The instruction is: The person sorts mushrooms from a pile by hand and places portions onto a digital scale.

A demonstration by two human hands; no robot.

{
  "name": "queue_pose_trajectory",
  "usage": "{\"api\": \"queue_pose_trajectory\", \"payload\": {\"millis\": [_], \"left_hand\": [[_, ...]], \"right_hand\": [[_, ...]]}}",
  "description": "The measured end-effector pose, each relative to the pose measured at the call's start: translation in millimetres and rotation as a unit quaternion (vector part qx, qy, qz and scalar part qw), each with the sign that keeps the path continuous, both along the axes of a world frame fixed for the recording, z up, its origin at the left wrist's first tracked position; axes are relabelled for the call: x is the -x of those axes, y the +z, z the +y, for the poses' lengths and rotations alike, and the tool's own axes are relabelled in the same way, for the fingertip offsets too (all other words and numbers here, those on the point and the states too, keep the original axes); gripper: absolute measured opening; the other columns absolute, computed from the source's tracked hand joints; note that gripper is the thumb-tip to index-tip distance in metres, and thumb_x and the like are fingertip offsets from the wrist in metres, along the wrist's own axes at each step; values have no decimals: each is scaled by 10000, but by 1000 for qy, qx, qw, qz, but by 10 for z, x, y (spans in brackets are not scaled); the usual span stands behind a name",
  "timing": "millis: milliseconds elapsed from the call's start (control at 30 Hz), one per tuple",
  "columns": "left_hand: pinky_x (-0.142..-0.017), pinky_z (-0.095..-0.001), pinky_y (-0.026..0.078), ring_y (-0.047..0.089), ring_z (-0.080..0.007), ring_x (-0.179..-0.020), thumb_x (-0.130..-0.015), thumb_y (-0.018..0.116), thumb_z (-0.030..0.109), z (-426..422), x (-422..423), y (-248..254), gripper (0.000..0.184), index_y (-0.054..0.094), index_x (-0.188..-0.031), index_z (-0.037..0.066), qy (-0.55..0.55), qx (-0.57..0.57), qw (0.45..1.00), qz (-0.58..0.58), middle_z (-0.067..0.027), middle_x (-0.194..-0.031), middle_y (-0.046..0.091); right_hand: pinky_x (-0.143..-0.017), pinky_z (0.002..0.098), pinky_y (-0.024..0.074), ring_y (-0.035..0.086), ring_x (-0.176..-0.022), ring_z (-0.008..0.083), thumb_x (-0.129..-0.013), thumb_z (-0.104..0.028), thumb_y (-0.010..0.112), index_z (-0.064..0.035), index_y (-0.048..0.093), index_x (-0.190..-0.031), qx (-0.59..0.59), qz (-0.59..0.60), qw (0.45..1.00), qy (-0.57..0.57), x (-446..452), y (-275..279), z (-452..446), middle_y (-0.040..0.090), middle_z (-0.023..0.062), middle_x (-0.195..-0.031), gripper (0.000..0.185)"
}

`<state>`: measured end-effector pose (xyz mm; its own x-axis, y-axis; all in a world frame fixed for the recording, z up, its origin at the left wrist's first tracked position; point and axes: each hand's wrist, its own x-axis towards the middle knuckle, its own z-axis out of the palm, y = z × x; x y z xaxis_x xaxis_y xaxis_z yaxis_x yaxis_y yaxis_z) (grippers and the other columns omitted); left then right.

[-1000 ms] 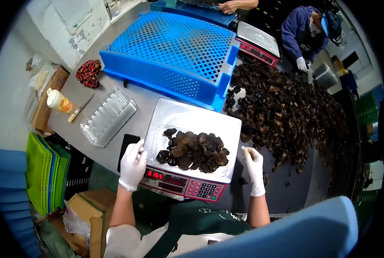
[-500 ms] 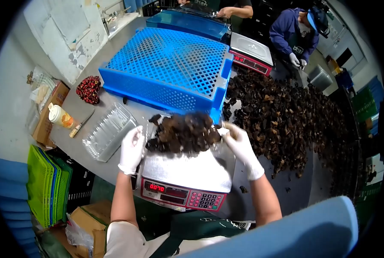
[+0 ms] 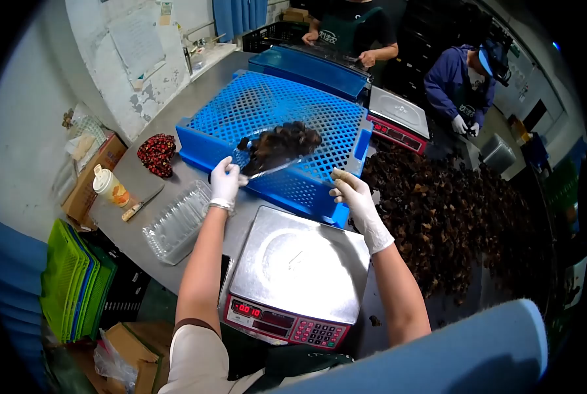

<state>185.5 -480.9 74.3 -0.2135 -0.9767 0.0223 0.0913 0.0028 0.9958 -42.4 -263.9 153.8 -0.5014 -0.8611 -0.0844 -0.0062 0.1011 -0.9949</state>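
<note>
My left hand (image 3: 226, 182), in a white glove, grips the near left corner of a clear plastic tray (image 3: 277, 169) filled with dark wood ear mushrooms (image 3: 283, 146). The tray is over the front part of the blue lattice crate (image 3: 277, 98); whether it rests there I cannot tell. Gloved too, my right hand (image 3: 359, 205) is apart from the tray, near the crate's front right corner, its fingers loosely bent and parted with nothing between them. Below both hands stands a scale (image 3: 300, 262) with a bare metal pan and a lit red display.
Left on the table are an empty clear tray (image 3: 175, 223), a knife (image 3: 139, 205), a cup (image 3: 111, 186) and a red patterned bundle (image 3: 157, 155). A large mushroom heap (image 3: 444, 217) lies right. Behind are another scale (image 3: 398, 111) and two co-workers (image 3: 461, 85).
The filled tray has moved from above the near scale forward onto or over the blue crate. My right hand has let go of it. The scale's reading has changed.
</note>
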Motion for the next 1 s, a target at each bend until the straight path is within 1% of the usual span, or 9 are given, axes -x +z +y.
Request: {"api": "queue_pose_trajectory", "payload": {"millis": [67,100,200,300,333,433,567,733,1000], "left_hand": [[-795,-288,582,679,-209,-983,-933,548,-58,24,120,67,522,395,-1432,-47,-17,-11,999,31,-153,-1244,551],[-795,-288,582,679,-209,-983,-933,548,-58,42,100,68,522,395,-1432,-47,-20,-11,999,29,-153,-1244,551],[-1080,-346,416,477,-277,-1340,-931,503,-86,202,-161,69,553,374,-1463,-10,-42,165,985,-22,-138,-1477,428],[-1056,-338,445,554,-222,-1214,-931,523,-24,409,-766,140,385,560,-1314,-6,-56,241,928,-279,-141,-1335,533],[-960,-372,460,564,-293,-1175,-895,603,91,402,-992,-103,370,597,-1254,1,-28,238,936,-259,-173,-1252,576],[-915,-438,470,614,-370,-997,-851,673,205,557,-1673,-318,256,684,-1024,17,42,390,765,-511,-168,-1019,668],[-765,-338,492,601,-228,-829,-843,681,72,485,-2368,-915,120,669,-942,5,-16,241,888,-391,-100,-883,629],[-716,-242,479,555,-77,-764,-853,736,89,108,-2591,-894,157,669,-945,-20,-114,129,891,-420,6,-866,646],[-544,-210,409,515,-49,-593,-835,731,74,-608,-3009,-1246,83,672,-795,32,-214,89,866,-444,24,-689,606]], "right_hand": [[-714,239,496,606,-851,116,-973,-143,565,45,518,-1366,3,16,1000,8,17,50,142,631,106,-1160,438],[-729,245,498,609,-859,121,-977,-144,557,40,541,-1348,5,33,999,14,52,36,235,640,104,-1139,414],[-735,242,485,590,-838,102,-979,-117,546,37,587,-1288,-21,57,998,18,191,-1,661,662,76,-1050,347],[-736,223,477,562,-805,76,-972,-72,545,35,605,-1260,-13,36,999,-3,356,-164,1293,673,59,-1027,312],[-739,224,480,566,-801,75,-967,-47,539,33,616,-1246,-12,32,999,-13,433,-260,1554,676,61,-1042,300],[-743,234,483,583,-809,80,-959,-41,537,27,625,-1241,-18,-5,994,-108,571,-442,2380,692,70,-1052,303],[-720,218,476,590,-801,84,-981,-110,541,30,628,-1225,-53,-23,959,-278,538,-558,3390,693,64,-1016,295],[-685,205,483,588,-756,75,-978,-127,568,3,647,-1205,-61,-42,907,-415,435,-742,4376,692,48,-987,273],[-656,185,470,576,-743,64,-968,-86,564,12,643,-1192,-134,-33,873,-469,-87,-973,5086,674,44,-972,257]]}}
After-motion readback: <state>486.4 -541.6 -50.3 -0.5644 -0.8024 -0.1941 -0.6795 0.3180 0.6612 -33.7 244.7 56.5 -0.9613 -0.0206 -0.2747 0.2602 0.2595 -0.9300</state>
